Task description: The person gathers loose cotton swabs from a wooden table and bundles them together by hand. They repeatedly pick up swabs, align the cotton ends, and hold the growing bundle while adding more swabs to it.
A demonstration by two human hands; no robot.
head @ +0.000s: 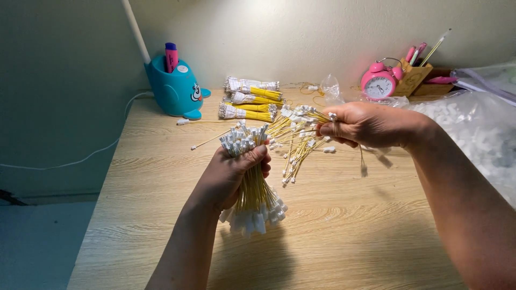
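Between your two hands the work sits: your left hand (236,174) is clamped round a tidy bundle (252,180) of yellow wires with white plugs at both ends. Keep that grip firm and the ends level. Just right of it, your right hand (368,124) pinches a loose fan (298,137) of the same wires. Feed them over a few at a time, lined up with the bundle.

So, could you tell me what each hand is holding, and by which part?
The left hand grips a tidy bundle of yellow wires around its middle. The right hand pinches a loose fan of yellow wires at one end.
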